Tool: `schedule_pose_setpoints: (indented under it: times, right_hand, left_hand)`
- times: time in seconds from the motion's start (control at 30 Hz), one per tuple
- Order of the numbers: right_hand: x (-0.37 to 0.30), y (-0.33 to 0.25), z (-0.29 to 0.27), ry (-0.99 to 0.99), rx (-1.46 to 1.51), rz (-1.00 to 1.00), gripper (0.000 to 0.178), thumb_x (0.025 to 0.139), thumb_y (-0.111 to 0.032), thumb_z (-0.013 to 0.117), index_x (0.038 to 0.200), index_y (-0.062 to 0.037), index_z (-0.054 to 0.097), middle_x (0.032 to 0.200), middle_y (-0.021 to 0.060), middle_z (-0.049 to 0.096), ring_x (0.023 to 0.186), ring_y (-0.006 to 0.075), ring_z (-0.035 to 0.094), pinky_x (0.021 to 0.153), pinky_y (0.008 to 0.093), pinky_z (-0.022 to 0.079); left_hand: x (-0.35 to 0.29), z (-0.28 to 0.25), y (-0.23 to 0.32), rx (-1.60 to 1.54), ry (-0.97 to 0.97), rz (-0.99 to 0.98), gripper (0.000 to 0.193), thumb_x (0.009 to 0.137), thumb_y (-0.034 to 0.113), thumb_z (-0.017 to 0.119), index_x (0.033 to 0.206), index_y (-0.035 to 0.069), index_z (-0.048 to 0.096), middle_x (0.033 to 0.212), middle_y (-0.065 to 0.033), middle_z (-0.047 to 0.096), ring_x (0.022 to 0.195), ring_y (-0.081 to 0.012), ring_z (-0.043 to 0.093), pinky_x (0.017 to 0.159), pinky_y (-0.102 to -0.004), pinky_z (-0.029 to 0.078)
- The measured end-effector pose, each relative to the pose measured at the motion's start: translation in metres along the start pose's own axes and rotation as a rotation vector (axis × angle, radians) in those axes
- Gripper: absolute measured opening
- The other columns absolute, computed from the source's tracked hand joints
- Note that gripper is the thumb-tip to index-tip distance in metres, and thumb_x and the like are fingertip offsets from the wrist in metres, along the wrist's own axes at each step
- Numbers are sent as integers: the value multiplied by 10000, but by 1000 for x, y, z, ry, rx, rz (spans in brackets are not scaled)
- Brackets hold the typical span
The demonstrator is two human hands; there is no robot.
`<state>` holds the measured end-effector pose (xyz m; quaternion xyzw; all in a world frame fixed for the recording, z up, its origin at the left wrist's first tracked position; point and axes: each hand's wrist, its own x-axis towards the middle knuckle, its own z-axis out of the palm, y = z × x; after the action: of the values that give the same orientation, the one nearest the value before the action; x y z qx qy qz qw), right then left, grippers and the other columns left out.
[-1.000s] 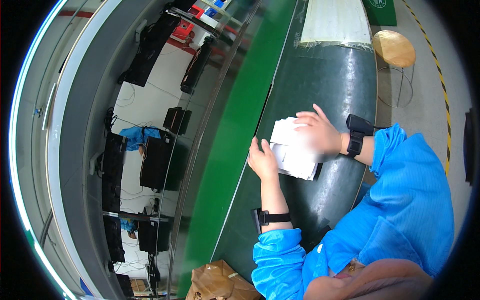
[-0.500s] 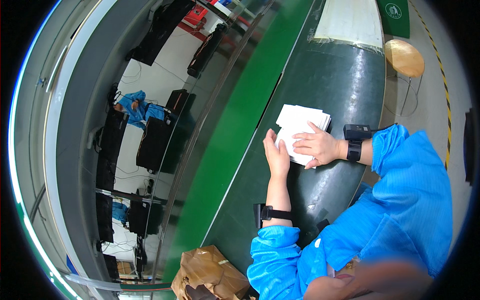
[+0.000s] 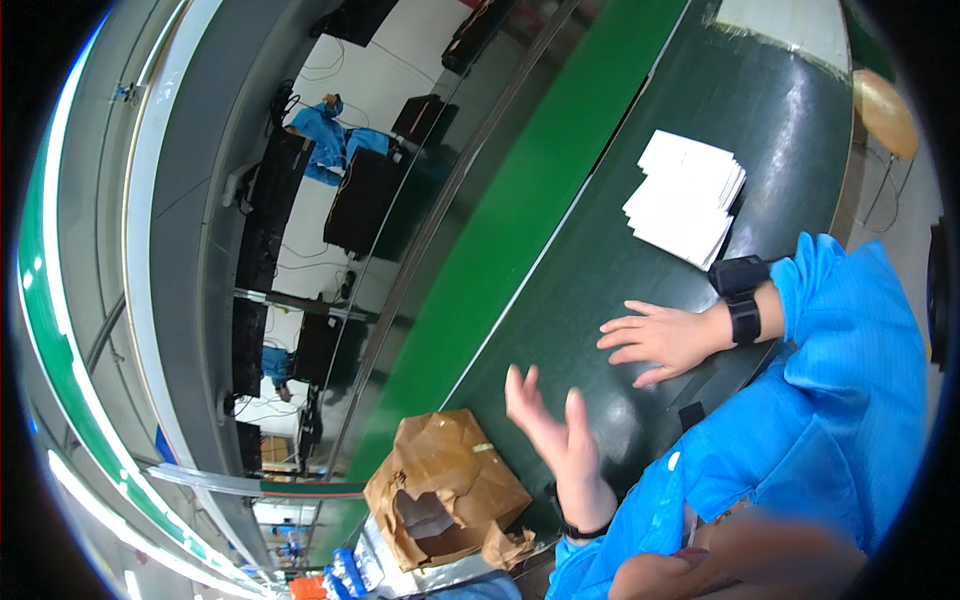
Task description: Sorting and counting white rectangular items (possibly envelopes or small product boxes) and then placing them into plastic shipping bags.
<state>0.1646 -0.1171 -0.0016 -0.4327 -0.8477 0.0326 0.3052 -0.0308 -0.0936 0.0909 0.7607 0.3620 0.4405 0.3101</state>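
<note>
A stack of white paper sheets or cards [image 3: 684,200], its edges slightly fanned, lies on the dark green table [image 3: 590,262]. Off the stack, my right hand [image 3: 662,338] is stretched over the tabletop with fingers spread and nothing in it. My left hand [image 3: 562,430] is raised, somewhat blurred, its thumb and fingers apart and no object in it. Nearest to that hand is a crumpled brown paper bag [image 3: 462,462], torn at its near side. Each wrist carries a black strap, with a dark box on the right one.
Along the table's left side runs a bright green strip [image 3: 520,190]. A round wooden stool [image 3: 886,112] stands beyond the right edge. At the far left are black equipment boxes [image 3: 357,203] and a person in blue [image 3: 322,135]. Blue and orange items [image 3: 345,574] lie below the bag.
Both hands have let go of the white stack and drawn back toward my body, the left one toward the brown bag. The whole view has shifted, showing more of the bag.
</note>
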Motion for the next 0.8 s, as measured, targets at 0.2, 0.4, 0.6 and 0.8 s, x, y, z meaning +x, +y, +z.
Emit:
schedule_pose_setpoints:
  times: [0.2,0.4,0.6,0.8]
  right_hand:
    - [40,15,63,-174,27,22,520,829,-446,497,1165,-49,472,1303,153,365,1263,293,276,1000,531,216]
    - [37,13,51,-185,114,118,483,830,-413,506,1143,-45,497,1297,132,379,1270,277,265,1031,518,176]
    - [51,10,48,-234,106,135,465,826,-393,518,1144,-54,495,1297,118,382,1275,270,258,1041,506,167]
    - [45,4,38,-242,120,203,441,817,-375,533,1128,-63,505,1283,119,395,1265,270,279,1038,501,174]
  left_hand:
    - [-59,-146,10,608,410,-5,482,776,46,512,1228,-40,366,1160,-175,432,1068,-305,449,943,-390,324]
    - [-73,-294,-73,1096,138,-531,278,798,114,497,1015,-44,567,977,-218,593,941,-343,562,844,-377,430]
    - [-54,-357,-187,1128,43,-901,403,808,211,497,1109,-55,526,1103,-263,537,1035,-355,529,883,-384,418]
    - [-39,-342,-230,1038,5,-1041,451,818,302,463,1166,16,488,1186,-197,486,1099,-327,459,898,-431,364]
